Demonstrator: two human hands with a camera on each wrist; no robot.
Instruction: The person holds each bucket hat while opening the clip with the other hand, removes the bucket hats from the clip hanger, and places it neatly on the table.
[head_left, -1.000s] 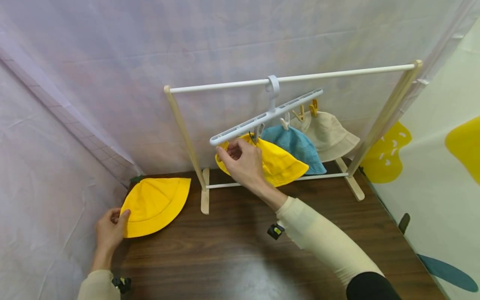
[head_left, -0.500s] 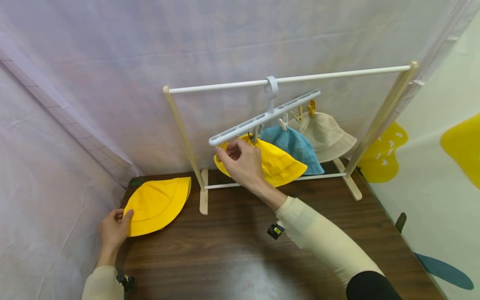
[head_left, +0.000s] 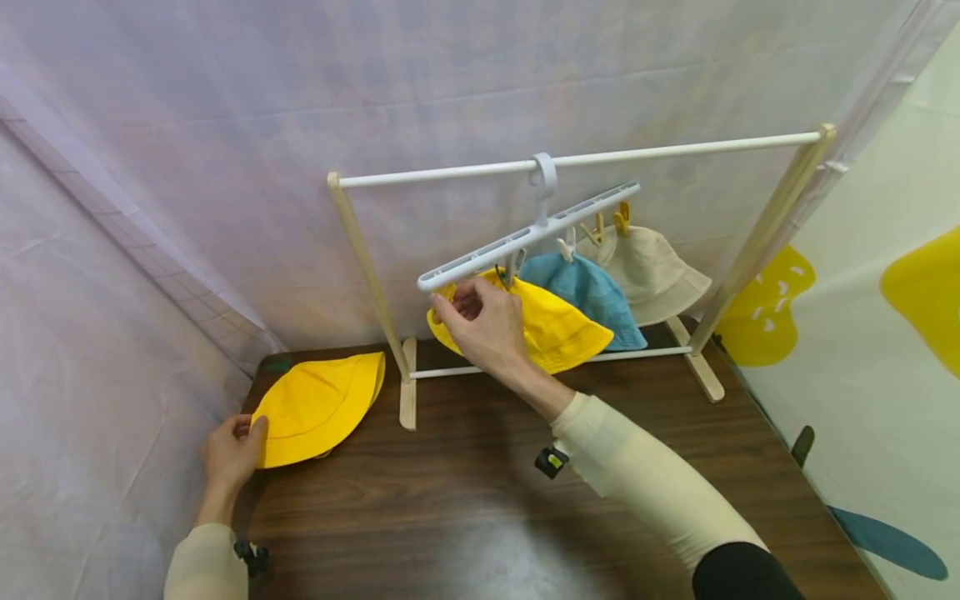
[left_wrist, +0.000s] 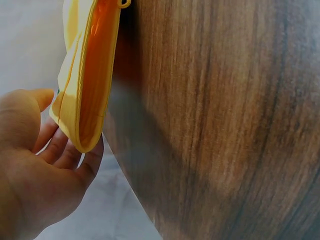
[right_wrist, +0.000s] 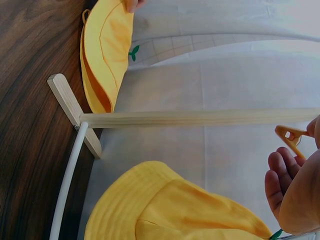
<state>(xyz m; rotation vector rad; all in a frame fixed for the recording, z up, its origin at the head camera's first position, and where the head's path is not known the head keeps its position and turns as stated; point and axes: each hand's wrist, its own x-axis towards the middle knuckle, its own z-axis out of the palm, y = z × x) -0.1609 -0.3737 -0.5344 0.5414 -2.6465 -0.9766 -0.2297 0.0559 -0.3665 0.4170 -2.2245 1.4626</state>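
Note:
My left hand [head_left: 234,450] holds a yellow bucket hat [head_left: 318,408] by its edge at the table's left side, thumb in front and fingers behind. In the left wrist view that hat [left_wrist: 75,95] is seen edge-on, its hollow inside facing the table. My right hand [head_left: 486,325] is raised at the near end of the grey clip hanger [head_left: 480,257]. An orange clothespin [right_wrist: 291,137] is pinched in its fingers, the pin's jaws spread apart. Just beside that hand, a second yellow bucket hat [head_left: 562,329] hangs from a grey clothespin [head_left: 515,263].
The hanger hooks over the white top rail [head_left: 675,152] of a wooden-legged rack. A blue hat [head_left: 588,287] and a beige hat [head_left: 652,271] hang farther along on clothespins. Pale cloth walls [head_left: 225,125] surround the dark wood table [head_left: 420,500].
My left hand has shifted slightly right with its yellow hat, whose lower brim has tipped up, showing more of the far edge. The right hand stays nearly still at the hanger.

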